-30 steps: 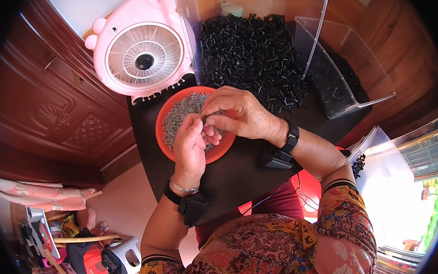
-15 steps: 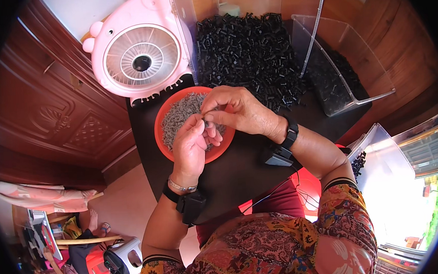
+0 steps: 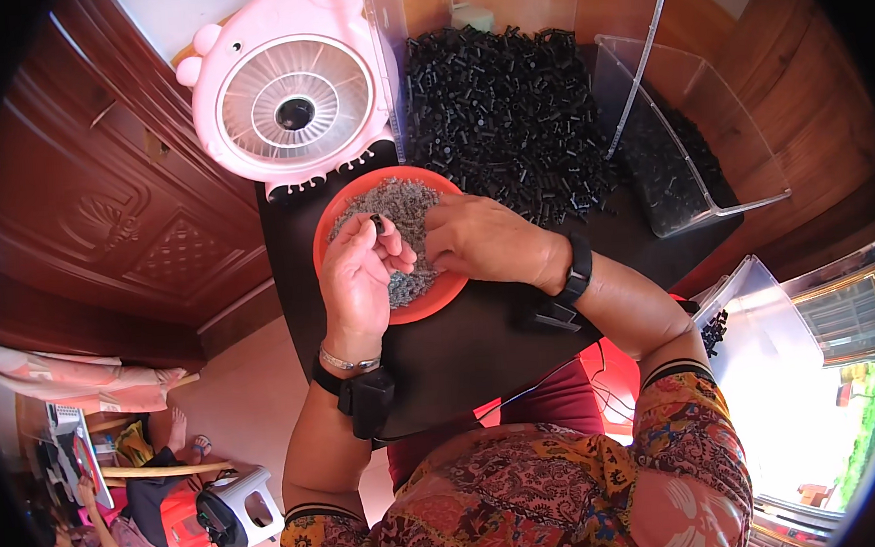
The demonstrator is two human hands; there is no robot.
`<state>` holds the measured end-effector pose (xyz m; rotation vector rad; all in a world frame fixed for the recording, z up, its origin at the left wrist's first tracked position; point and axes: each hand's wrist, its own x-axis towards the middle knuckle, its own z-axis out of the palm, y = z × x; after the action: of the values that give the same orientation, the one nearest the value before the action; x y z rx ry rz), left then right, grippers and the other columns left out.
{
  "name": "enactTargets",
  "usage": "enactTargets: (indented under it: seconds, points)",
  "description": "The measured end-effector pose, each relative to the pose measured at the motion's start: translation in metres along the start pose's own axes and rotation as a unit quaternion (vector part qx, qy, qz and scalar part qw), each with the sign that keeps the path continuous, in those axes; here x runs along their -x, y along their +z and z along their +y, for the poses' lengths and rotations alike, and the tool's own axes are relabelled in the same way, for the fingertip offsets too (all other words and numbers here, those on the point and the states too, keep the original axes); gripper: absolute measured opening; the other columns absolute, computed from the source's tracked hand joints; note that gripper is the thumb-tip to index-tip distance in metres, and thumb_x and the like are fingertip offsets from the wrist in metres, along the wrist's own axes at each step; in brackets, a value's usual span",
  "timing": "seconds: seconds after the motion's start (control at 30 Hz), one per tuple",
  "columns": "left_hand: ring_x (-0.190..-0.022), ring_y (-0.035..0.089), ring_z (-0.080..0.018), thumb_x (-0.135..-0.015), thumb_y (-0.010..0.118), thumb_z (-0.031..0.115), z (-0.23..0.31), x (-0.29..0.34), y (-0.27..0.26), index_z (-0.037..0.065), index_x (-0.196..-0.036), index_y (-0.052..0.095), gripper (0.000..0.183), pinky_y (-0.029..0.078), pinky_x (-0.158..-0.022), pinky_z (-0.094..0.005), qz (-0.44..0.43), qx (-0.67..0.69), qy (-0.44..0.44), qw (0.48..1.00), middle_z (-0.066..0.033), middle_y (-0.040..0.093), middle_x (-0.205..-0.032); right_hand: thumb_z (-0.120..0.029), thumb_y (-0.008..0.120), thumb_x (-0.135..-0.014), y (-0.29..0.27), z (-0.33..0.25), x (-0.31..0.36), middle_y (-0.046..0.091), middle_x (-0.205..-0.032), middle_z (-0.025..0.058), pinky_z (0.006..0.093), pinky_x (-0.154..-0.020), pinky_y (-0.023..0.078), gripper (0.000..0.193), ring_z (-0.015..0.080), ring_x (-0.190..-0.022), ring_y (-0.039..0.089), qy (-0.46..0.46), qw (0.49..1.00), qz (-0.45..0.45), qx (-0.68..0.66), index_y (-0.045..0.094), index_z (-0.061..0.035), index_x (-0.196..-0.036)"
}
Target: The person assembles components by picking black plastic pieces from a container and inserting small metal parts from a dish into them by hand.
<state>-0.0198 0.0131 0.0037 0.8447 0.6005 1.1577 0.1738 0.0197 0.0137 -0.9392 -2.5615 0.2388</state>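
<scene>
While my left grip [image 3: 352, 284] pinches a small black piece [image 3: 377, 224], my right grip [image 3: 495, 238] sits at the orange bowl's [image 3: 426, 307] right side, its opening and hold hidden from me.

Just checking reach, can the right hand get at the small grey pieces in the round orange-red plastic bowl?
Probably yes: the right hand is over the bowl with nothing visible between it and the grey pieces.

A short-sleeved top [image 3: 531, 483] with a red, yellow and black floral pattern has black sleeve bands [image 3: 676, 367] edged in a pale stripe; the trousers [image 3: 558, 404] are maroon. The left wrist [image 3: 346, 337] wears a silvery bracelet [image 3: 351, 362] and a black strap with a boxy module [image 3: 367, 402]; the right, a black band [image 3: 580, 267].
</scene>
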Motion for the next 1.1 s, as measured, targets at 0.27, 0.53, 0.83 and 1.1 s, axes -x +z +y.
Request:
enactTargets:
  seconds: [0.27, 0.53, 0.83, 1.1]
  points:
    - [-0.070, 0.057, -0.0162, -0.095, 0.044, 0.025, -0.001, -0.001, -0.002, 0.006, -0.089, 0.052, 0.022, 0.044, -0.065, -0.0278, 0.001, -0.015, 0.004, 1.000, -0.0032, 0.054, -0.077, -0.013, 0.062, -0.075, 0.005, 0.003, -0.004, 0.061, -0.078, 0.0099, 0.0394, -0.071, 0.048, 0.010, 0.0295, -0.079, 0.060, 0.059, 0.983, 0.083, -0.153, 0.063, -0.0047, -0.080]
    - [-0.079, 0.057, -0.0140, -0.095, 0.046, 0.024, 0.002, 0.002, 0.003, 0.006, -0.092, 0.054, 0.021, 0.044, -0.068, -0.0256, 0.012, -0.085, 0.019, 0.996, -0.0045, 0.058, -0.088, -0.020, 0.058, -0.086, -0.002, 0.006, -0.005, 0.062, -0.071, 0.0129, 0.0370, -0.060, 0.046, 0.019, 0.0282, -0.066, 0.061, 0.161, 0.937, 0.095, -0.296, 0.058, -0.0017, -0.085]
    - [-0.078, 0.053, -0.0097, -0.094, 0.048, 0.023, -0.010, 0.002, 0.008, 0.002, -0.089, 0.056, 0.023, 0.044, -0.069, -0.0238, -0.102, -0.279, 0.041, 0.954, -0.0020, 0.054, -0.086, -0.025, 0.054, -0.088, -0.009, 0.003, -0.004, 0.060, -0.069, 0.0150, 0.0400, -0.059, 0.046, 0.025, 0.0327, -0.066, 0.060, 0.175, 0.944, 0.058, -0.273, 0.059, -0.0019, -0.080]
    - [-0.074, 0.053, -0.0103, -0.095, 0.047, 0.024, -0.010, 0.005, 0.009, 0.002, -0.087, 0.054, 0.024, 0.043, -0.069, -0.0237, -0.112, -0.315, 0.053, 0.941, -0.0024, 0.053, -0.082, -0.025, 0.053, -0.089, -0.007, 0.001, -0.003, 0.059, -0.069, 0.0158, 0.0399, -0.060, 0.046, 0.026, 0.0327, -0.066, 0.060, 0.166, 0.944, 0.045, -0.282, 0.057, -0.0018, -0.078]
